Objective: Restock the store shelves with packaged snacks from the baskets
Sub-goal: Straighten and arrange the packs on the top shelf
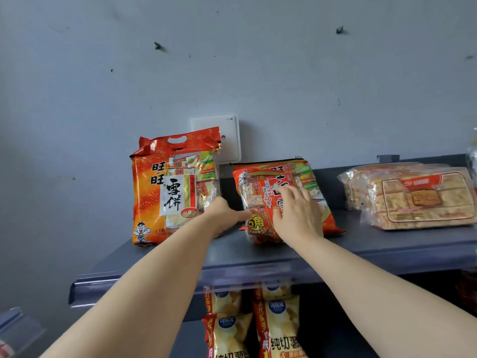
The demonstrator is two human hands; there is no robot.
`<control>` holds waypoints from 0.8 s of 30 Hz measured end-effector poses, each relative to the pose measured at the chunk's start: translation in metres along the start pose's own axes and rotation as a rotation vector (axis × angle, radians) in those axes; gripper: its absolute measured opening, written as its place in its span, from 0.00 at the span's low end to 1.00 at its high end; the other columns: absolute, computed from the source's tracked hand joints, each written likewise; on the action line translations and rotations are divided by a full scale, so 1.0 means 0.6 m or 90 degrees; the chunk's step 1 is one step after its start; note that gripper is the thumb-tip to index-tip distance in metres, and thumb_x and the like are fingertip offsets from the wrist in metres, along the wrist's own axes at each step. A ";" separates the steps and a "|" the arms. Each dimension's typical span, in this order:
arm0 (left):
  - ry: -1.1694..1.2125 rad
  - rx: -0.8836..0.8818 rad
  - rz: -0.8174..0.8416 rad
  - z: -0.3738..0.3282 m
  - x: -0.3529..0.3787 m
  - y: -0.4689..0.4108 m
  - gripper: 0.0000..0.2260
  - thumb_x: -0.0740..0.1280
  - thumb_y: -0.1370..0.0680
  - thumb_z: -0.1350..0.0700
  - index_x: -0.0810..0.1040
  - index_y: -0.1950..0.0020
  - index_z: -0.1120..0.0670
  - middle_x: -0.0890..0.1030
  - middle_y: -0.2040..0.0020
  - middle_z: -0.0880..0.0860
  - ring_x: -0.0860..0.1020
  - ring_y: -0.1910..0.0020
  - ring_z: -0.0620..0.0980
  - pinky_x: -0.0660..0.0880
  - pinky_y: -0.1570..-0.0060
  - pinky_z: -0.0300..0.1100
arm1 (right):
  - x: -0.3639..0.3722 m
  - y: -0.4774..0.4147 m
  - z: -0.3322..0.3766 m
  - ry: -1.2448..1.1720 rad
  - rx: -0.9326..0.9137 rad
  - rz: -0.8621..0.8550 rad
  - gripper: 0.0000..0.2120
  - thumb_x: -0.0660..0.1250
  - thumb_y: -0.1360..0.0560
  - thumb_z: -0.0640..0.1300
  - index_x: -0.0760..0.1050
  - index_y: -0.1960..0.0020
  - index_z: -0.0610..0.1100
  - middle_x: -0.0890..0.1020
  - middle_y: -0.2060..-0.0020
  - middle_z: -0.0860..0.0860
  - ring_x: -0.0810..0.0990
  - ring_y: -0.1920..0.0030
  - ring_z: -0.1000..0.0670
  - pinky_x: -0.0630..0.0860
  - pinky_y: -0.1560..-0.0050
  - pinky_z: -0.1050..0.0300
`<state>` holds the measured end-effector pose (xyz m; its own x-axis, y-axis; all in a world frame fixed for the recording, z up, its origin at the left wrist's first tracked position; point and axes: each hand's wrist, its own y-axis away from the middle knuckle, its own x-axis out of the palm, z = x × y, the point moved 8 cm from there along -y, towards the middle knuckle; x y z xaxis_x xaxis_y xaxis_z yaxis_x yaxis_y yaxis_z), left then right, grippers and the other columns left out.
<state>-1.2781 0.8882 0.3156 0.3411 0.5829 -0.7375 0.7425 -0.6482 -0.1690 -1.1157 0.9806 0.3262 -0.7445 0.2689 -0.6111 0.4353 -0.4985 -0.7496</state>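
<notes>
Right hand (296, 215) is laid flat, fingers spread, on the reclining red bag (260, 200) on the top shelf (258, 257); left hand (224, 213) is pressed between it and the upright orange bag (154, 192), its grip hidden

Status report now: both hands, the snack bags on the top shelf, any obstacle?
Right hand flat on the lying red bag, open. Left hand between it and the standing orange bag, grip unclear. Cracker packs lie at right; shelf front free.

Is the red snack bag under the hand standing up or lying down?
Lying down. The red snack bag lies on the shelf under the right hand.
</notes>
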 end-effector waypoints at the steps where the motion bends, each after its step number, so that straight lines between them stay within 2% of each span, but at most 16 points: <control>1: -0.012 -0.012 0.050 -0.013 0.025 0.006 0.40 0.74 0.28 0.42 0.61 0.26 0.60 0.72 0.34 0.56 0.73 0.39 0.55 0.71 0.48 0.45 | 0.000 0.000 -0.031 0.028 0.043 0.025 0.31 0.64 0.23 0.53 0.57 0.24 0.48 0.61 0.24 0.47 0.60 0.26 0.45 0.64 0.29 0.47; 4: 0.014 -0.065 0.119 -0.033 0.094 0.001 0.44 0.79 0.32 0.47 0.58 0.26 0.60 0.70 0.32 0.55 0.72 0.34 0.54 0.71 0.44 0.43 | 0.017 0.006 -0.120 0.011 0.178 0.146 0.51 0.69 0.29 0.62 0.40 0.22 0.45 0.46 0.22 0.40 0.50 0.23 0.39 0.58 0.27 0.43; 5: 0.040 -0.083 0.114 -0.037 0.108 -0.003 0.43 0.80 0.32 0.49 0.58 0.28 0.60 0.71 0.34 0.54 0.72 0.34 0.54 0.72 0.40 0.44 | 0.026 0.008 -0.142 -0.017 0.205 0.189 0.55 0.70 0.30 0.63 0.37 0.22 0.44 0.45 0.22 0.40 0.50 0.23 0.39 0.58 0.27 0.42; 7: 0.065 -0.109 0.077 -0.039 0.124 -0.015 0.39 0.79 0.32 0.50 0.58 0.33 0.59 0.72 0.41 0.53 0.71 0.33 0.54 0.68 0.32 0.48 | 0.047 0.012 -0.176 -0.096 0.240 0.257 0.58 0.72 0.31 0.61 0.33 0.23 0.44 0.50 0.23 0.41 0.58 0.25 0.40 0.63 0.30 0.42; 9: 0.002 -0.110 0.035 -0.035 0.126 -0.028 0.44 0.81 0.35 0.46 0.58 0.31 0.58 0.73 0.43 0.53 0.73 0.35 0.56 0.65 0.29 0.56 | 0.061 0.009 -0.201 -0.154 0.257 0.281 0.57 0.73 0.30 0.58 0.33 0.22 0.43 0.58 0.25 0.43 0.66 0.29 0.43 0.69 0.34 0.45; 12: -0.068 -0.099 -0.030 -0.034 0.122 -0.044 0.44 0.81 0.37 0.45 0.58 0.31 0.55 0.73 0.49 0.51 0.76 0.39 0.58 0.67 0.32 0.60 | 0.072 -0.006 -0.224 -0.202 0.283 0.298 0.61 0.77 0.33 0.55 0.33 0.22 0.43 0.60 0.26 0.44 0.67 0.30 0.44 0.70 0.34 0.47; 17: -0.047 -0.089 -0.067 -0.042 0.122 -0.053 0.40 0.81 0.36 0.50 0.60 0.35 0.54 0.74 0.43 0.53 0.76 0.40 0.57 0.73 0.38 0.56 | 0.112 -0.033 -0.247 -0.429 0.350 0.360 0.70 0.83 0.40 0.46 0.29 0.23 0.48 0.59 0.25 0.45 0.61 0.26 0.44 0.62 0.27 0.41; 20: -0.057 -0.114 -0.058 -0.040 0.125 -0.059 0.40 0.82 0.37 0.49 0.60 0.36 0.54 0.74 0.41 0.54 0.76 0.40 0.57 0.74 0.39 0.55 | 0.133 -0.049 -0.259 -0.557 0.418 0.374 0.70 0.83 0.41 0.41 0.30 0.23 0.48 0.68 0.30 0.44 0.70 0.31 0.43 0.68 0.31 0.41; 24: -0.089 -0.147 -0.071 -0.036 0.128 -0.065 0.39 0.81 0.36 0.47 0.59 0.36 0.53 0.75 0.40 0.55 0.75 0.39 0.58 0.75 0.40 0.55 | 0.158 -0.067 -0.260 -0.580 0.411 0.401 0.65 0.82 0.40 0.36 0.38 0.22 0.51 0.74 0.38 0.45 0.76 0.38 0.43 0.74 0.36 0.42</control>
<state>-1.2683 0.9689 0.2796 0.1794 0.5608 -0.8083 0.8878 -0.4462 -0.1125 -1.1246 1.1548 0.2587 -0.6880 -0.6889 -0.2282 0.7042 -0.7098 0.0196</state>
